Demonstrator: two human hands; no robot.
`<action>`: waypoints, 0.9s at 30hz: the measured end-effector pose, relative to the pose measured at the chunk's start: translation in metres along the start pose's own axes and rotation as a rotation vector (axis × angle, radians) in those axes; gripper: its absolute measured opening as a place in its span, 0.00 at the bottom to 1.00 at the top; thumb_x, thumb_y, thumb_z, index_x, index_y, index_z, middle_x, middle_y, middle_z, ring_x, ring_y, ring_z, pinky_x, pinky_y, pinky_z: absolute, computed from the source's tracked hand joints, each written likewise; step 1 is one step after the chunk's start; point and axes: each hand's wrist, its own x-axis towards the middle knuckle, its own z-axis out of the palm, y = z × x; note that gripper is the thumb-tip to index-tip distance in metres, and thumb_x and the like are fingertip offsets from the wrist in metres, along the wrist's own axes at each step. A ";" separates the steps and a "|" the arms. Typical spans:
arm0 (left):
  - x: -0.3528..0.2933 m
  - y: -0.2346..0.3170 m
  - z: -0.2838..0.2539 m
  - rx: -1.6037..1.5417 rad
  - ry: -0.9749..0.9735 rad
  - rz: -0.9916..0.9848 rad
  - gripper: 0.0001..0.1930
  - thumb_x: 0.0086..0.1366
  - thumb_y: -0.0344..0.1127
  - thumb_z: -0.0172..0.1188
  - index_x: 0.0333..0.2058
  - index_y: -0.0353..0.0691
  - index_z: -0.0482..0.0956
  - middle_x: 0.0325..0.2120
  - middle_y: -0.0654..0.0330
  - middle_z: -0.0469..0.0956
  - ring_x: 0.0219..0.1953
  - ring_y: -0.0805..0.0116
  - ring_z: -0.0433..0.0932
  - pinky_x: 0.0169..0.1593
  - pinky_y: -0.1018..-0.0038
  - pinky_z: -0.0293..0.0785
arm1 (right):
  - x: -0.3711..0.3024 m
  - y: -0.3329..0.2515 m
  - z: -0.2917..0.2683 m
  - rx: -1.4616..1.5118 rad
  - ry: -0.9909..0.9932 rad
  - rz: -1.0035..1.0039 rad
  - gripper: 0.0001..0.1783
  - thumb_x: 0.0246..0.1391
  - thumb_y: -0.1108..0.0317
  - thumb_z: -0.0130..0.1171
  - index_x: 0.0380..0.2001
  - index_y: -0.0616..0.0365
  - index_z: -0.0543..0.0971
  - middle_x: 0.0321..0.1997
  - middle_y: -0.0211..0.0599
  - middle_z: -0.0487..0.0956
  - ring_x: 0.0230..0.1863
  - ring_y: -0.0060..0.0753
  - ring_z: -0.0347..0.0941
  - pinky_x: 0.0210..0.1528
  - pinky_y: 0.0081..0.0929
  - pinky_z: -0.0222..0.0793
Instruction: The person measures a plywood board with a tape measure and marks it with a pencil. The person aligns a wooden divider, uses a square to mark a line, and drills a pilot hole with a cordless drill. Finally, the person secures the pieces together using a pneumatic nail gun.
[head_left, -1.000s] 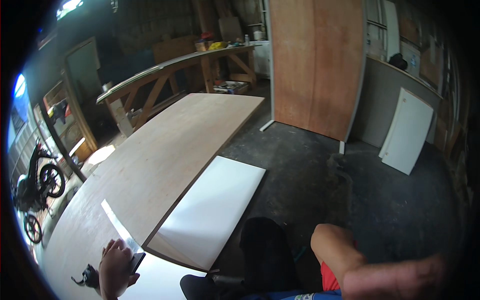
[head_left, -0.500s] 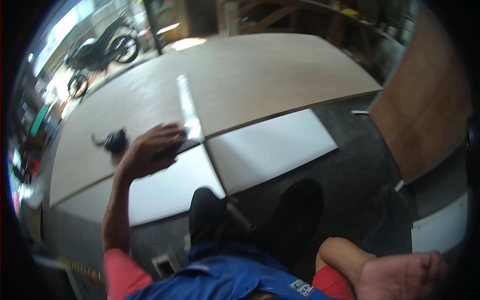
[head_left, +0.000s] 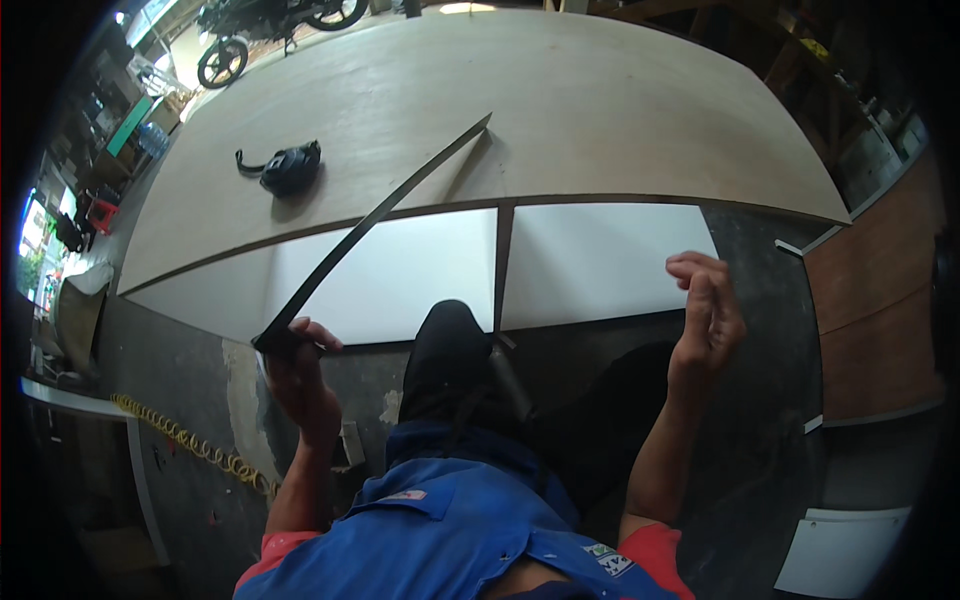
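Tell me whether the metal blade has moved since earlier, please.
Yes: relative to the wooden panel, the metal blade has its held end farther left and nearer the person.

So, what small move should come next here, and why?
Probably bring the right hand over to steady the metal straightedge: only the left hand grips it, at one end, while its long blade slants out across the wooden panel. The right hand looks empty, fingers loosely curved, near the right-hand white board.

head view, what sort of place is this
Probably a woodworking workshop, judging by the large wooden panel, the long metal square in hand and the coiled yellow hose.
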 end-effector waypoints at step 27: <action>-0.347 -0.292 -0.168 0.046 0.507 -1.526 0.15 0.62 0.41 0.49 0.38 0.35 0.75 0.30 0.51 0.75 0.34 0.55 0.74 0.40 0.62 0.72 | 0.133 0.051 0.099 -0.720 -0.275 -0.127 0.25 0.66 0.46 0.49 0.52 0.51 0.81 0.56 0.38 0.79 0.60 0.42 0.72 0.65 0.40 0.66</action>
